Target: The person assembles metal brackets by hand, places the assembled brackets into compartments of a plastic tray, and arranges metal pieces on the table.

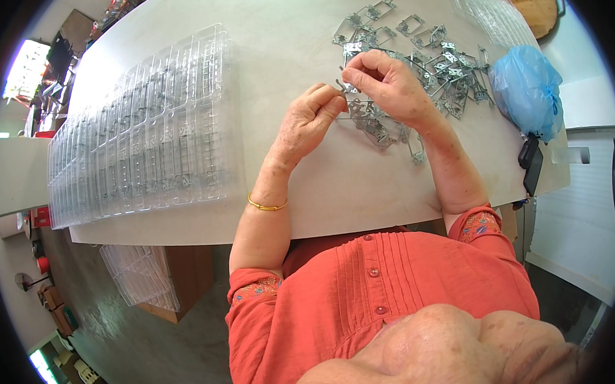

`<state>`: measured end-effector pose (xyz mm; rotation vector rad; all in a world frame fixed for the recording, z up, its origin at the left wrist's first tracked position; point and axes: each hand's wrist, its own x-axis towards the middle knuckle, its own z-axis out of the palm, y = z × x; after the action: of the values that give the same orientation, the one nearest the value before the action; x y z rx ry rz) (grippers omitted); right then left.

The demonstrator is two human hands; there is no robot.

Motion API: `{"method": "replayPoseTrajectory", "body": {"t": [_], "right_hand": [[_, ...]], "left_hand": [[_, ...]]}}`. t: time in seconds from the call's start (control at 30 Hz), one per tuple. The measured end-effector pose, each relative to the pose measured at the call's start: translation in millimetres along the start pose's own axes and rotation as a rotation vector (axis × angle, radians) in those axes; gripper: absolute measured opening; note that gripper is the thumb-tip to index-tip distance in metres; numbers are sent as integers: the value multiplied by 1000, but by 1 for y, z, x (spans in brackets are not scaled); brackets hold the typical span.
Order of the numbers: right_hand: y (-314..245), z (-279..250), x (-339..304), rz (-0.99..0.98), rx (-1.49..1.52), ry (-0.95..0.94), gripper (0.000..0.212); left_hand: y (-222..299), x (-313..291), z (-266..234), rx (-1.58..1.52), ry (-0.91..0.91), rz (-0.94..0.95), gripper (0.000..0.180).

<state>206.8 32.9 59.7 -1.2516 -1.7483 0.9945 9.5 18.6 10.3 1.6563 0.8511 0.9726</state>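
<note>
Both my hands meet over the near left side of a loose pile of small grey metal brackets [446,69] on the white table. My left hand [309,116] pinches a small metal bracket [345,89] between thumb and fingertips. From the other side my right hand [388,85] has its thumb and forefinger closed on the same bracket. Fingers cover much of the piece, so its full shape is hidden. More brackets lie just beneath and beyond my hands. To the left, a clear plastic tray [140,127] with rows of compartments holds metal pieces in many of its slots.
A tied blue plastic bag [527,90] sits at the table's right edge, with a black object [531,165] below it. More clear trays [490,9] lie at the far right near a round wooden stool [529,0]. A cardboard box [188,276] stands under the table [281,214].
</note>
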Motion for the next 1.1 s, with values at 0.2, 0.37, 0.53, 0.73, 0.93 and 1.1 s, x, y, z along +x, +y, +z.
{"method": "replayPoseTrajectory", "body": {"t": [0.2, 0.37, 0.53, 0.73, 0.93, 1.1], "right_hand": [[2, -1, 1, -7, 46, 69, 21], [-9, -6, 4, 65, 202, 161, 20], [-15, -9, 0, 164, 171, -19, 20], [-6, 3, -2, 86, 159, -55, 14], [-7, 2, -2, 104, 86, -76, 14], [-8, 2, -2, 103, 31, -70, 15]], "left_hand": [[4, 0, -4, 62, -149, 55, 17], [-2, -2, -3, -171, -81, -31, 24], [1, 2, -14, -686, 162, -144, 32], [-3, 2, -15, -748, 147, -114, 31], [-3, 2, -13, -730, 136, -96, 28], [-4, 1, -13, -621, 137, -73, 27]]}}
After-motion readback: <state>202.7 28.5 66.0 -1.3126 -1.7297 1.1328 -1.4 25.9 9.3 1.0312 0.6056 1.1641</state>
